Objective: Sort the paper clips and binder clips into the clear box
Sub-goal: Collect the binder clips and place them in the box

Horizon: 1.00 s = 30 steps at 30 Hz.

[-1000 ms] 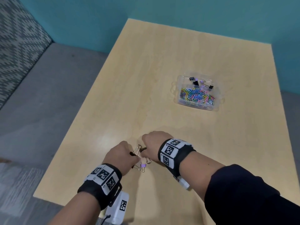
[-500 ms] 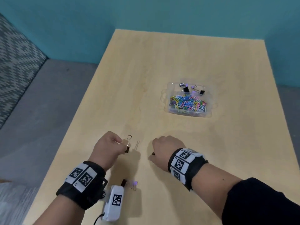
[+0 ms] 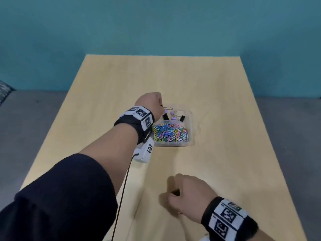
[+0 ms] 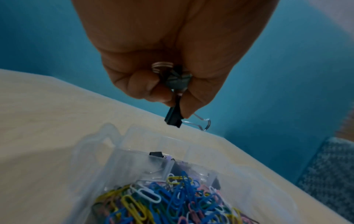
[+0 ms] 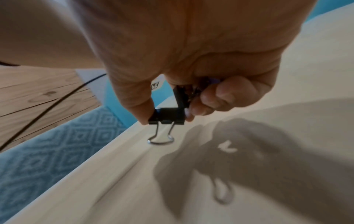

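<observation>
Fingers [image 5: 228, 97] of the right hand [image 3: 189, 195] are curled, thumb and fingertips clamped on a black binder clip [image 5: 168, 116] whose wire handle hangs downward just above the light wooden table [image 3: 225, 162]; more clips sit bunched inside the palm, but their number cannot be told. This hand is at the near part of the table, well apart from the clear box [image 3: 191, 119]. Farther out, the left hand [image 3: 149, 103] is raised above the far left corner of the box. Its fingers [image 4: 145, 84] are also curled, pinching a second black binder clip [image 4: 173, 118] with a silver wire handle projecting to one side; another clip is held deeper in the fist. Below it, the near compartment of the box holds a heap of colored paper clips [image 3: 171, 133]. The far compartment holds black and purple binder clips [image 3: 173, 117]. Beyond the table stands a teal wall [image 3: 156, 28].
</observation>
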Tool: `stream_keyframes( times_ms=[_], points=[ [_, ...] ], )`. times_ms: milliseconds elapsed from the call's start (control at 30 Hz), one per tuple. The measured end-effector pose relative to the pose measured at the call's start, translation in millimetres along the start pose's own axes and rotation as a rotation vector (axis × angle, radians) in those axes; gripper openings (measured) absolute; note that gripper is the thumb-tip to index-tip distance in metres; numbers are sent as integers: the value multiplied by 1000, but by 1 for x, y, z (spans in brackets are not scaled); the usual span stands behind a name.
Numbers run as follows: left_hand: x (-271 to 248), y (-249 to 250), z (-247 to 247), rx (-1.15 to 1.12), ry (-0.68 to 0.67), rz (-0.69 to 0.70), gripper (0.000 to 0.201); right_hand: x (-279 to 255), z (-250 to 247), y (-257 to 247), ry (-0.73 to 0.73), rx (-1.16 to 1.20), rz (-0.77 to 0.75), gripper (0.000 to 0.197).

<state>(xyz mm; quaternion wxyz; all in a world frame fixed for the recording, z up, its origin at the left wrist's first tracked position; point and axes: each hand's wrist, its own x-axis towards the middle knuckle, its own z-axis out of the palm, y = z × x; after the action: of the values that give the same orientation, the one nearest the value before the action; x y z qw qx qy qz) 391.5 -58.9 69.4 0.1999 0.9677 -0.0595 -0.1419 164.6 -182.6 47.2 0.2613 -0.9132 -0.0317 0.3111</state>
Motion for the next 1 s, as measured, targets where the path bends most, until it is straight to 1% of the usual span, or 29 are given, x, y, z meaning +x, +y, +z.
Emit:
stream_keyframes(
  times_ms=[33,100,133,167,267,333,400,467,533,600,667,700,733,800,833,900,1000],
  points=[
    [3,4,3,10,-14,3,13,-1,-8,6,18,21,24,28],
    [1,4,7,-3,-42,-9,32,4,-24,16,75,84,58,29],
    [-6,-1,7,-31,-30,-22,40,10,-35,19,116,130,69,30],
    [-17,-9,6,-73,6,-35,43,17,-46,20,171,186,78,33],
    [-75,-49,2,-246,138,-77,37,58,-86,15,357,400,117,39],
    [-129,-82,3,-336,149,-117,31,92,-109,5,443,539,128,42],
    [-188,-117,9,-341,128,-152,28,119,-126,-9,499,531,125,43],
    [-241,-148,16,-338,101,-223,24,138,-138,-21,532,439,131,36],
    [-283,-178,21,-357,40,-335,22,152,-143,-32,521,340,126,30],
    [-313,-204,26,-361,-22,-433,23,156,-141,-40,426,217,119,29],
    [-335,-222,32,-347,-25,-480,30,152,-137,-43,382,179,123,47],
    [-343,-228,35,-332,-11,-480,37,146,-136,-43,405,176,122,53],
    [-350,-230,37,-321,-6,-473,43,137,-133,-44,440,181,117,53],
    [-357,-227,40,-318,-48,-443,48,115,-123,-46,494,195,86,44],
    [-360,-226,43,-318,-75,-417,49,101,-113,-48,495,200,60,38],
    [-363,-225,51,-301,-100,-350,47,70,-83,-58,450,177,8,29],
    [-363,-217,59,-268,-99,-279,43,26,-18,-72,276,44,-85,30]
  ],
)
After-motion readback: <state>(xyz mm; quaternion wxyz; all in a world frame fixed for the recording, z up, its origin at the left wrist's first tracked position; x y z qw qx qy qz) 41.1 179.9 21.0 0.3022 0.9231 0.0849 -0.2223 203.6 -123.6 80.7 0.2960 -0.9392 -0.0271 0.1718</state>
